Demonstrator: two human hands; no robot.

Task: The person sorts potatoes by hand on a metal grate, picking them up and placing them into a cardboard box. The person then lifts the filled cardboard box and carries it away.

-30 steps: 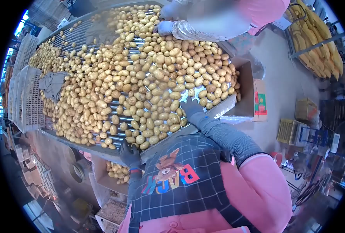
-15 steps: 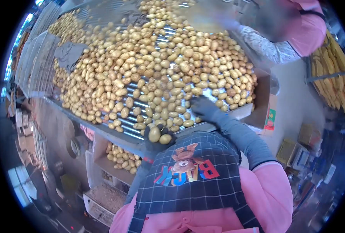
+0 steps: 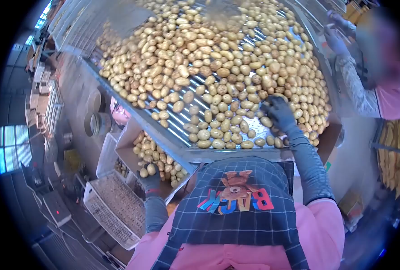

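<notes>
A wide roller table (image 3: 195,155) carries a thick layer of yellow potatoes (image 3: 218,58). My right hand (image 3: 279,112), in a dark glove, rests on potatoes near the table's front right edge, fingers spread over them. My left hand (image 3: 149,179), also gloved, is down below the table's front edge over a cardboard box (image 3: 127,155) partly filled with potatoes. It holds two potatoes (image 3: 147,170) at the box's near rim. A checked apron with a bear print covers my front.
Another person (image 3: 380,76) in pink with a patterned sleeve works at the table's far right. White plastic crates (image 3: 112,211) sit on the floor left of the box. Bananas (image 3: 396,162) lie on a rack at right. A second box (image 3: 330,139) stands under the table's right end.
My left hand has dropped from the table's front edge, carrying two potatoes, down to the box below. My right hand stayed on the potatoes. My view swung left.
</notes>
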